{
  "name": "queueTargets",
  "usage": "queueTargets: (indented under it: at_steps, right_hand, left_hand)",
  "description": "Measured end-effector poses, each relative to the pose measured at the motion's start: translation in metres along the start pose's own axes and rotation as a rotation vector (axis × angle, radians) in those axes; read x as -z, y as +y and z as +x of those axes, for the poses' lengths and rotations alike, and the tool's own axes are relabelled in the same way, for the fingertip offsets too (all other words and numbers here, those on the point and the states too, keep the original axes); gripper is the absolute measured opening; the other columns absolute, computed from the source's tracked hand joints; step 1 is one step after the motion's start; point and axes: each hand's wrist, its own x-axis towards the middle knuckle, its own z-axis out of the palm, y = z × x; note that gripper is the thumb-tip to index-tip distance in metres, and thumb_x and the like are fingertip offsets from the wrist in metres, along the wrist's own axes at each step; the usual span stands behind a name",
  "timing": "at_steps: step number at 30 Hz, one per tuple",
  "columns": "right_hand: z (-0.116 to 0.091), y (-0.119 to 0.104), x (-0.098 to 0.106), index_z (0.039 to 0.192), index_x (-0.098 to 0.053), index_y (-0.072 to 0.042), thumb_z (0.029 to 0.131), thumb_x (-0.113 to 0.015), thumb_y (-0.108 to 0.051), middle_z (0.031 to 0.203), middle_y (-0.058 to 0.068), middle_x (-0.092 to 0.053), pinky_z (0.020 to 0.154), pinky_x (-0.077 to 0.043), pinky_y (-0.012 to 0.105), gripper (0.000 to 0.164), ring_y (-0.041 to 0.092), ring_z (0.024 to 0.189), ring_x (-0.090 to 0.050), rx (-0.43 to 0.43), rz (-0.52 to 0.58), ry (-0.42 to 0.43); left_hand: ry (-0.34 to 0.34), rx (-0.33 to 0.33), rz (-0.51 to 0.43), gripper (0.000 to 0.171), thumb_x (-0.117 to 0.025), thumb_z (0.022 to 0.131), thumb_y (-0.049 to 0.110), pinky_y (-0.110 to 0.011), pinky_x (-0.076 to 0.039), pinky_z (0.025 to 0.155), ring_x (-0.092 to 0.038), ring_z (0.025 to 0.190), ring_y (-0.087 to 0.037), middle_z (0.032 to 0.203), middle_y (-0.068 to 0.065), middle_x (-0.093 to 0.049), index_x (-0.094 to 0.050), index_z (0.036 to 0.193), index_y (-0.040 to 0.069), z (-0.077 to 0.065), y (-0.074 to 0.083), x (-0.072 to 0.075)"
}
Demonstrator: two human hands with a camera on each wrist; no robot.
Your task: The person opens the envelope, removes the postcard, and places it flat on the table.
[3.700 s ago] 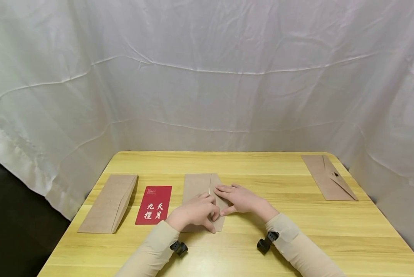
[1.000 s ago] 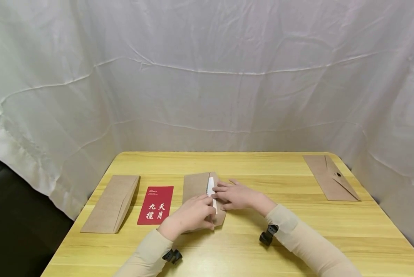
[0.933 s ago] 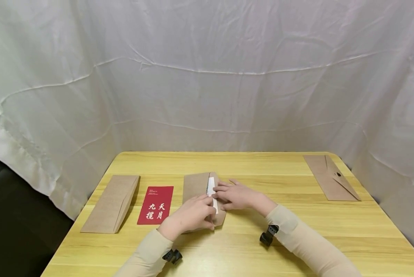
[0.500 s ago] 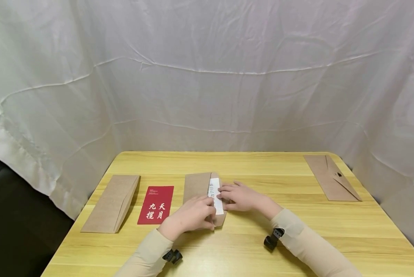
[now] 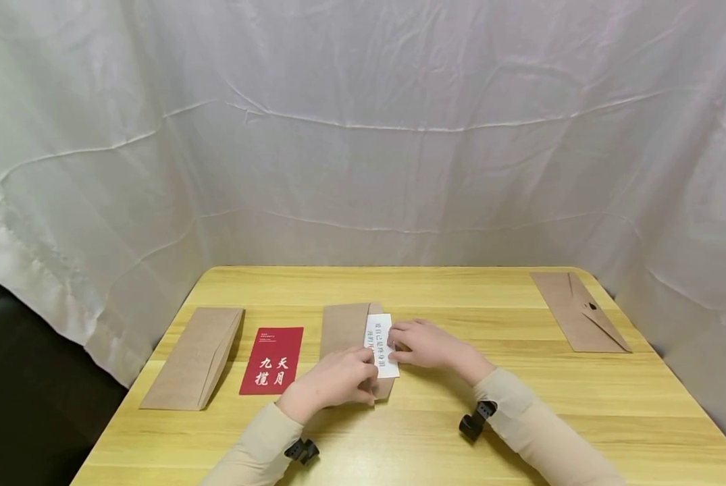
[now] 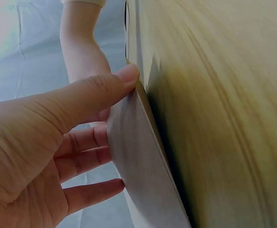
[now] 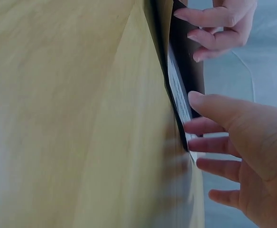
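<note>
Wooden table (image 5: 460,290): left hand (image 5: 337,376) holds brown envelope (image 5: 346,327), right hand (image 5: 428,345) pinches white card (image 5: 379,344)

White rectangular card (image 5: 379,329) with dark printing's poking partway out of a brown paper envelope (image 5: 344,327), over its open flap (image 5: 385,389).

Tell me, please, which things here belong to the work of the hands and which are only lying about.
Belong to the work:
middle envelope, pinched by the left hand
white card, touched by the right hand

Probably just lying about:
red card
brown envelope on the left
brown envelope at the right
</note>
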Motion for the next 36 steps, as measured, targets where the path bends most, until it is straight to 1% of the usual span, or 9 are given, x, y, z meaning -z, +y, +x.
queueTargets:
  at_steps: [3,5,7,11,14,19,26,30,36]
  right_hand:
    - [0.009,-0.003,-0.003,0.105,-0.064,-0.016,0.094,-0.061,-0.039,0.099,-0.001,-0.061,0.084,-0.052,0.037,0.026,0.011,0.084,-0.057,-0.027,-0.015,0.035]
    - [0.015,-0.005,-0.005,0.108,-0.064,-0.014,0.094,-0.062,-0.039,0.100,0.000,-0.062,0.079,-0.052,0.034,0.029,0.012,0.082,-0.057,-0.056,-0.030,0.052]
    - [0.021,-0.006,-0.007,0.108,-0.064,-0.013,0.093,-0.063,-0.040,0.100,0.002,-0.062,0.076,-0.052,0.034,0.031,0.014,0.083,-0.058,-0.089,-0.040,0.063]
    - [0.032,-0.010,-0.009,0.108,-0.062,-0.012,0.091,-0.064,-0.044,0.101,0.005,-0.061,0.077,-0.052,0.039,0.036,0.020,0.088,-0.059,-0.167,-0.056,0.059]
    - [0.038,-0.011,-0.011,0.109,-0.060,-0.010,0.090,-0.065,-0.046,0.103,0.008,-0.058,0.079,-0.052,0.041,0.041,0.022,0.089,-0.057,-0.219,-0.065,0.061]
    - [0.045,-0.014,-0.013,0.120,-0.057,-0.004,0.090,-0.064,-0.048,0.110,0.013,-0.055,0.086,-0.051,0.045,0.054,0.026,0.099,-0.054,-0.303,-0.080,0.091]
    - [0.053,-0.017,-0.012,0.126,-0.052,-0.001,0.091,-0.060,-0.053,0.116,0.016,-0.057,0.090,-0.049,0.048,0.064,0.030,0.107,-0.055,-0.434,-0.099,0.071]
    - [0.056,-0.017,-0.011,0.130,-0.050,-0.002,0.090,-0.060,-0.055,0.122,0.016,-0.058,0.094,-0.048,0.049,0.066,0.031,0.113,-0.056,-0.462,-0.103,0.058]
    - [0.057,-0.015,-0.011,0.131,-0.050,-0.006,0.090,-0.062,-0.052,0.123,0.014,-0.059,0.094,-0.047,0.048,0.063,0.030,0.115,-0.056,-0.448,-0.105,0.078]
  left_hand:
    - [-0.007,-0.011,-0.007,0.026,-0.079,0.075,0.046,-0.015,-0.042,0.068,-0.046,0.080,-0.003,0.089,0.011,-0.055,-0.070,0.085,0.024,0.000,0.000,-0.001]
    - [-0.011,-0.017,-0.012,0.026,-0.079,0.075,0.045,-0.014,-0.042,0.069,-0.046,0.080,-0.003,0.089,0.011,-0.055,-0.069,0.084,0.023,0.001,0.000,-0.002]
    - [-0.015,-0.019,-0.016,0.026,-0.079,0.074,0.045,-0.014,-0.042,0.069,-0.046,0.081,-0.003,0.089,0.011,-0.055,-0.068,0.083,0.023,0.001,0.000,-0.002]
    - [-0.018,-0.024,-0.024,0.026,-0.080,0.074,0.044,-0.014,-0.043,0.071,-0.047,0.083,-0.004,0.088,0.011,-0.054,-0.067,0.081,0.023,0.002,0.000,-0.004]
    - [-0.019,-0.024,-0.032,0.026,-0.081,0.073,0.043,-0.015,-0.043,0.072,-0.047,0.084,-0.004,0.088,0.011,-0.053,-0.067,0.081,0.023,0.002,-0.001,-0.005]
    - [-0.019,-0.025,-0.035,0.026,-0.082,0.072,0.042,-0.014,-0.041,0.070,-0.046,0.083,-0.004,0.086,0.012,-0.051,-0.065,0.078,0.023,0.002,-0.001,-0.005]
    - [-0.028,-0.018,-0.036,0.026,-0.081,0.072,0.042,-0.015,-0.043,0.072,-0.046,0.084,-0.004,0.086,0.012,-0.052,-0.065,0.078,0.023,0.002,0.000,-0.004]
    - [-0.028,-0.012,-0.040,0.025,-0.082,0.072,0.042,-0.015,-0.043,0.072,-0.046,0.083,-0.004,0.086,0.012,-0.053,-0.066,0.079,0.023,0.002,0.000,-0.004]
    - [-0.023,-0.011,-0.034,0.026,-0.081,0.073,0.043,-0.015,-0.043,0.072,-0.047,0.083,-0.004,0.088,0.011,-0.055,-0.068,0.080,0.023,0.002,0.000,-0.005]
